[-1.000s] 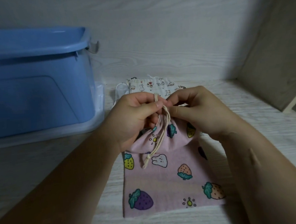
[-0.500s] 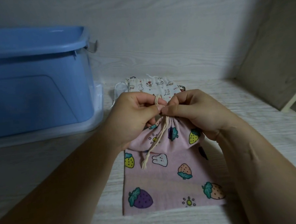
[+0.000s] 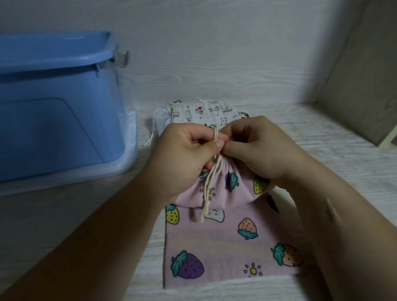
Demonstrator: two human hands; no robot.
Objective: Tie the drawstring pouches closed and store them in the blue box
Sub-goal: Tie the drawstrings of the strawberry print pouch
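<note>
- Pink pouch (image 3: 222, 249): nearest us, flat on the table (image 3: 58, 228), strawberry print. The upper part is gathered under our hands. We cannot tell whether that is a second pouch lying on the first.
- Cord (image 3: 209, 187): cream, its two tails hang loose from the gathered neck down over the print. We judge the tails should be drawn evenly, so the neck shuts fully before the knot is set.
- Left hand (image 3: 184, 156): thumb and forefinger are clamped on the cord just above the neck, and a loop stands up between them.
- Right hand (image 3: 258, 151): thumb tip against the left thumb, fingers curled, pinching the cord at the neck. We judge it best that one hand pins the neck while the other draws the loop through, seating the knot snug on the fabric.
- Cat pouch (image 3: 202, 110): just beyond our hands, flat, partly hidden by them.
- Box (image 3: 46, 113): far left, well apart from the pouches, inside hidden.
</note>
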